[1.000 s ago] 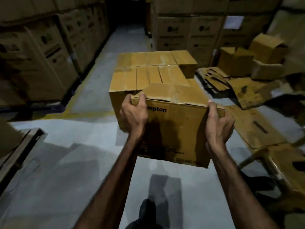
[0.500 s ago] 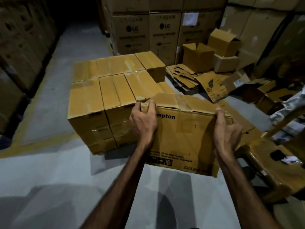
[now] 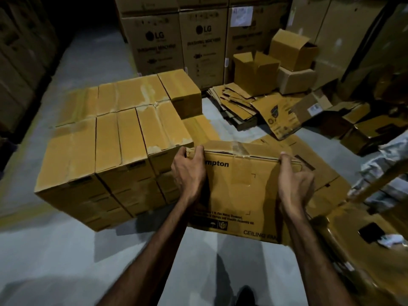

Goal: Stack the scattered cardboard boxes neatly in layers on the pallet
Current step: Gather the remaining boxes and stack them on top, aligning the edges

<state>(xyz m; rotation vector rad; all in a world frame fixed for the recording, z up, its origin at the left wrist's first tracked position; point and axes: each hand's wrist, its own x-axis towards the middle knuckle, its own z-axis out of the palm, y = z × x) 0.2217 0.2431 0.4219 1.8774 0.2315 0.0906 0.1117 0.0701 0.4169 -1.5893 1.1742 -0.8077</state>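
Warehouse: tall stacked appliance cartons (image 3: 181, 38), concrete floor (image 3: 55, 250).

The held box (image 3: 238, 191) is tan-brown with dark printed lettering and clear tape along its top, the stacked boxes (image 3: 114, 142) are yellower tan with pale torn patches, and the floor (image 3: 55, 250) is grey.
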